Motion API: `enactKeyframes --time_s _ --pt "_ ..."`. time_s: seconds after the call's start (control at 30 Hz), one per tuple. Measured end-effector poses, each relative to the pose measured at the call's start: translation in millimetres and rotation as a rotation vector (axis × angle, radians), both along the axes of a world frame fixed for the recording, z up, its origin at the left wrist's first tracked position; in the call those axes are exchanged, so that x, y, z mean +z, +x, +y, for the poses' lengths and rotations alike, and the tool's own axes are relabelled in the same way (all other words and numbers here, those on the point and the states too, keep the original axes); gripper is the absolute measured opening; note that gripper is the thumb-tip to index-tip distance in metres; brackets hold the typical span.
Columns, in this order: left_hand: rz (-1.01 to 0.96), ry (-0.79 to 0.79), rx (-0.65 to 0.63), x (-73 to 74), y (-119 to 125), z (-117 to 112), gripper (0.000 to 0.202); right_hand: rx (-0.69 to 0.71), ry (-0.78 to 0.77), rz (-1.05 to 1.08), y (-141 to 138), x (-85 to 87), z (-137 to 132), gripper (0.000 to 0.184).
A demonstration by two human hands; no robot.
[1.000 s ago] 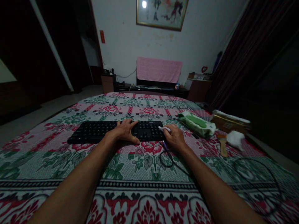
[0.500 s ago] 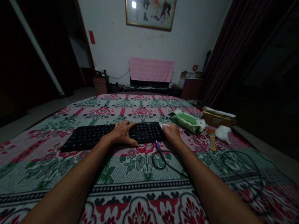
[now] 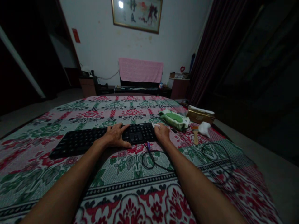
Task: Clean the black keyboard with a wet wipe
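A black keyboard (image 3: pixel 80 140) lies slightly aslant on the flowered cloth. My left hand (image 3: pixel 114 136) spans it from front to back and grips it, thumb along the near edge and fingers over the keys toward the far edge. At the keyboard's right end, my right hand (image 3: pixel 162 133) is closed on a small white wipe (image 3: pixel 155 124); only a bit of it shows past the fingers. In front of the keyboard lies a cable with a purple plug (image 3: pixel 149 145), its cord looping toward and under my right forearm.
Right of my hands lie a green wet-wipe pack (image 3: pixel 175 119), a wooden-handled brush (image 3: pixel 195 137), a crumpled white tissue (image 3: pixel 205 128) and a gold tissue box (image 3: pixel 200 114). More black cable (image 3: pixel 217 144) coils on the cloth (image 3: pixel 137 174). A pink-draped screen (image 3: pixel 140 70) stands beyond.
The view has turned a little to the right, so everything sits further left. Both hands keep nearly the same places on the keyboard, the right still at its right end.
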State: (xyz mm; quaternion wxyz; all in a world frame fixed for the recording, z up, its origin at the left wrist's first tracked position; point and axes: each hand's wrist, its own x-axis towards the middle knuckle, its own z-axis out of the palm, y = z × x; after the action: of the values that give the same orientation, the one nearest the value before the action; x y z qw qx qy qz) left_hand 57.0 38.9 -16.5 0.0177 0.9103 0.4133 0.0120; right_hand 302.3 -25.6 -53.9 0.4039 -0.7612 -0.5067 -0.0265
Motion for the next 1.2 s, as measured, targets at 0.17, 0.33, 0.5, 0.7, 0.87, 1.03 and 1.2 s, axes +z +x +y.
enactKeyframes --time_s 0.17,0.33,0.5,0.7,0.87,1.03,1.2 --pt "0.000 -0.005 0.012 -2.6 0 1 0.106 0.021 -0.025 0.042 1 4.1 0 0.025" --pt "0.025 -0.033 0.043 -1.3 2 2 0.107 0.179 -0.033 0.133 12 8.2 -5 0.024" --pt "0.039 -0.075 0.053 -0.3 3 6 0.110 0.300 0.018 0.288 18 10.1 -20 0.026" --pt "0.007 -0.065 0.049 -4.7 1 7 0.108 0.189 0.075 0.512 45 15.7 -45 0.026" --pt "0.000 -0.056 0.047 -5.6 1 7 0.109 0.020 0.201 0.627 72 19.7 -56 0.041" --pt "-0.001 -0.056 0.058 -3.5 2 5 0.109 0.007 0.239 0.680 74 14.5 -58 0.039" --pt "-0.006 -0.065 0.054 -2.9 2 4 0.110 0.103 0.189 0.689 62 13.8 -57 0.035"
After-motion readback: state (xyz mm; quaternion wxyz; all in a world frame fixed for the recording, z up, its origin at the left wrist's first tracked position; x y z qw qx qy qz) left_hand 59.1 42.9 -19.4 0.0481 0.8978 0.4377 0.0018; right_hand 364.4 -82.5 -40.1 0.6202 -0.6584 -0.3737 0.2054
